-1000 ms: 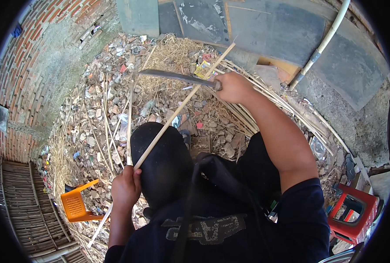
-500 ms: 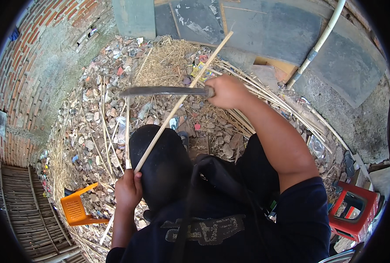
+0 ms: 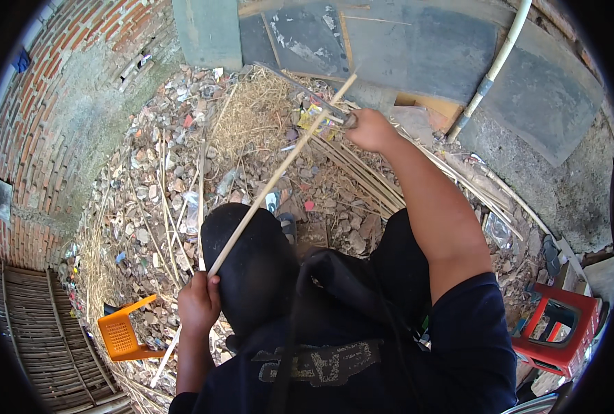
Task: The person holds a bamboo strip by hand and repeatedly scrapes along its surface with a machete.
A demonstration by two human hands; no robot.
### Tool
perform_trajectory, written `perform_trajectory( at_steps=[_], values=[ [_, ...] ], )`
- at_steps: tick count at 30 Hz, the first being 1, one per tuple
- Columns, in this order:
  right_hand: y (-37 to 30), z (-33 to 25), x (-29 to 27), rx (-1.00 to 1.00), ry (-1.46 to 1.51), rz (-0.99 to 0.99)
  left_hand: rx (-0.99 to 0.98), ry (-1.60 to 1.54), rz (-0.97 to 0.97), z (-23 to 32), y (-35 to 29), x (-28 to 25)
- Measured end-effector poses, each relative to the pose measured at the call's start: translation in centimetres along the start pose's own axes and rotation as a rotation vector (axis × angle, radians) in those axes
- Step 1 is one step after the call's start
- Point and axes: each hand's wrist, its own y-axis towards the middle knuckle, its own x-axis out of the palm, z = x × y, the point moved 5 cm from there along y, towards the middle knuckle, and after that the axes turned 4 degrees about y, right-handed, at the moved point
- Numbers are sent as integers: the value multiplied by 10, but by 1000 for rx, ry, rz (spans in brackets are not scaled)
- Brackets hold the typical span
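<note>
Knife [image 3: 296, 84] has swung away from us, its tip now toward the grey panels [image 3: 417, 55]. Our right grip [image 3: 371, 130] is closed on its handle; our left grip [image 3: 199, 301] holds the pale strip [image 3: 271, 185], slanting across our left knee [image 3: 265, 248]. We cannot tell whether blade touches strip.

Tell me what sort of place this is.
Probably a rough yard used as a work spot: there's rubble-strewn ground, a weathered brick wall and long pale strips lying together.
</note>
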Motion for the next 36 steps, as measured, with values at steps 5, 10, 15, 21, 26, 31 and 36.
perform_trajectory(
  at_steps=[5,10,15,21,26,31,36],
  values=[
    [-16,-28,-4,-76,-60,-66,-11,30,-39,0,-5,-1],
    [-29,-74,-6,-280,-273,-175,4,-32,-2,-7,-9,7],
    [-5,-5,-26,-112,80,209,-24,-89,-38,-1,-7,-2],
    [-21,-24,-40,-12,284,130,-84,-261,-85,-5,-11,-7],
    [-17,-13,-36,-122,295,227,-96,-300,-56,-3,-13,-10],
    [-22,-25,-39,-143,277,195,-166,-412,-91,-4,-24,-9],
    [-35,-57,-39,-294,90,76,-252,-500,-153,-9,-34,-2]
  ],
)
